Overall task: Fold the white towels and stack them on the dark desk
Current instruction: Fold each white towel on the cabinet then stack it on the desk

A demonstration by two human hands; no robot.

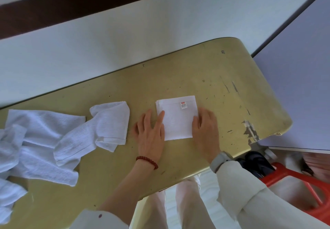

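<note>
Folded towel (177,119) lies flat near the table's (223,85) right end, roughly midway between front and back edges, label (183,105) up. Left hand (151,132) flat at its left edge, index finger on the cloth; right hand (205,130) flat at its right edge. Both open, pressing, gripping nothing. Loose towels (44,139) heaped at the left end, one half-folded towel (110,121) between. Terry looks light, soft, floppy; likely unfolds if pinched by one corner. Best lifted with palms under both side edges.
</note>
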